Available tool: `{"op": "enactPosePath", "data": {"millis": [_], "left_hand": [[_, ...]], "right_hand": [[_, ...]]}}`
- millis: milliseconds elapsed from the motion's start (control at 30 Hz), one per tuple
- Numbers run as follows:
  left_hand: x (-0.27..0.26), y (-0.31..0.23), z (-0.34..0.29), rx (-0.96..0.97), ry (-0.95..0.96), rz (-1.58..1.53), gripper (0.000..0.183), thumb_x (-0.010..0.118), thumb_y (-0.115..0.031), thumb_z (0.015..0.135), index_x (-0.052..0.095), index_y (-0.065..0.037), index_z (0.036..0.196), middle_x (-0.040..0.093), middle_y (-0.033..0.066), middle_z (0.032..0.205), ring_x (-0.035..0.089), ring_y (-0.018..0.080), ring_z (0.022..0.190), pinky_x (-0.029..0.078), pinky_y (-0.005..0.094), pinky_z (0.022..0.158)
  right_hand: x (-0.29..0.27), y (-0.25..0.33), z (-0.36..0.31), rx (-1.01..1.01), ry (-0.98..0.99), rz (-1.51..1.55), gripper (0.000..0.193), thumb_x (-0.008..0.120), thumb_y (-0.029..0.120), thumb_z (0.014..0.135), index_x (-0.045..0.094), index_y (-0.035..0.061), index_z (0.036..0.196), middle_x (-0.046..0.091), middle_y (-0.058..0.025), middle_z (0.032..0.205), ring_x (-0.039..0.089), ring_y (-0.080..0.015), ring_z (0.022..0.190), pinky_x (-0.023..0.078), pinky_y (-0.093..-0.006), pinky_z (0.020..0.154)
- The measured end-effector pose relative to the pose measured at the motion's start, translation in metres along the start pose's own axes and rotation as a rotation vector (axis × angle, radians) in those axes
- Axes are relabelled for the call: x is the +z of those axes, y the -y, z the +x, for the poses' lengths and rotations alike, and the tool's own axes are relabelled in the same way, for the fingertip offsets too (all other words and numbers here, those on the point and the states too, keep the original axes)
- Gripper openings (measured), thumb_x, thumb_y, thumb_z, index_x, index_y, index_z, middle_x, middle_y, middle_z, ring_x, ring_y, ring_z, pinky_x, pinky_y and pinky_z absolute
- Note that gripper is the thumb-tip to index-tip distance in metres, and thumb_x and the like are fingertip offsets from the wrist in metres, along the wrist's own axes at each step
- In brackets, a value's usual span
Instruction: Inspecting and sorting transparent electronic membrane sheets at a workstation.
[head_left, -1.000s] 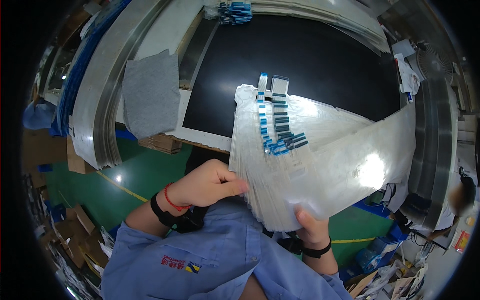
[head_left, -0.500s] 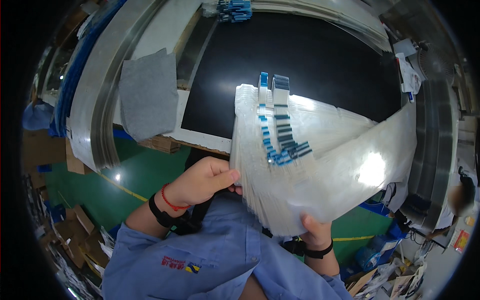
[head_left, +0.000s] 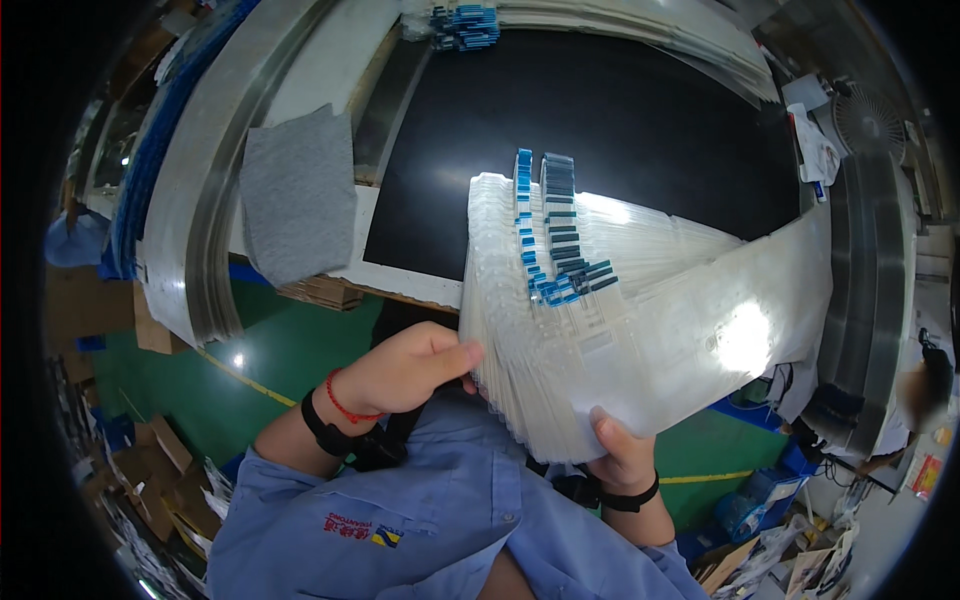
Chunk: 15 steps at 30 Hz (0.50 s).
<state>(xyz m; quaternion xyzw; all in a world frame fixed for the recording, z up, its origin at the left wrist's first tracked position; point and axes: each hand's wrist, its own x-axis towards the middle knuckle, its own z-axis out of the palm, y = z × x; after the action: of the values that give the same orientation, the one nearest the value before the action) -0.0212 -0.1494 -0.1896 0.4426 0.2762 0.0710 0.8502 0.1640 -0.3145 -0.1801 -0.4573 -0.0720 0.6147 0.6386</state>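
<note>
A fanned stack of clear plastic film sheets (head_left: 680, 330) lies partly on the black work mat and hangs over the table's near edge. Rows of blue and dark tabs (head_left: 565, 225) run down the fan in two curved bands. At the stack's left edge, my left hand (head_left: 425, 365) pinches the sheets between thumb and fingers. My right hand (head_left: 622, 450) grips the lower corner, thumb on top and fingers hidden underneath.
A black mat (head_left: 600, 110) covers the table. On the left lie a grey cloth (head_left: 298, 195) and long bent sheet stacks (head_left: 190, 250). Another bundle with blue tabs (head_left: 465, 27) sits at the far edge. Cardboard boxes (head_left: 160, 470) stand on the green floor.
The lower part of the fan has risen slightly, with my right hand moving a little up and left. My left hand keeps its pinch, shifted slightly.
</note>
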Motion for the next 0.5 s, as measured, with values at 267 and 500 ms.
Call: {"op": "enactPosePath", "data": {"millis": [267,500], "left_hand": [[-0.002,0.003,-0.001,0.009,0.012,0.167,0.026,0.051,-0.017,0.09,0.063,0.004,0.083,0.061,-0.0001,0.073,0.048,0.0035,0.067,0.041,0.0197,0.061],[0.001,0.002,0.0,0.086,0.027,0.218,0.024,0.053,-0.016,0.089,0.064,0.004,0.083,0.064,0.0044,0.077,0.053,0.0055,0.072,0.044,0.0217,0.066]], "right_hand": [[-0.005,-0.005,0.0,-0.036,0.094,0.053,0.068,0.068,0.021,0.075,0.032,-0.0012,0.128,0.045,-0.0158,0.123,0.045,-0.0284,0.112,0.038,-0.0403,0.093],[-0.014,-0.001,-0.007,0.064,0.064,-0.016,0.071,0.07,0.021,0.072,0.032,-0.0008,0.128,0.045,-0.0153,0.121,0.046,-0.029,0.112,0.038,-0.0412,0.094]]}}
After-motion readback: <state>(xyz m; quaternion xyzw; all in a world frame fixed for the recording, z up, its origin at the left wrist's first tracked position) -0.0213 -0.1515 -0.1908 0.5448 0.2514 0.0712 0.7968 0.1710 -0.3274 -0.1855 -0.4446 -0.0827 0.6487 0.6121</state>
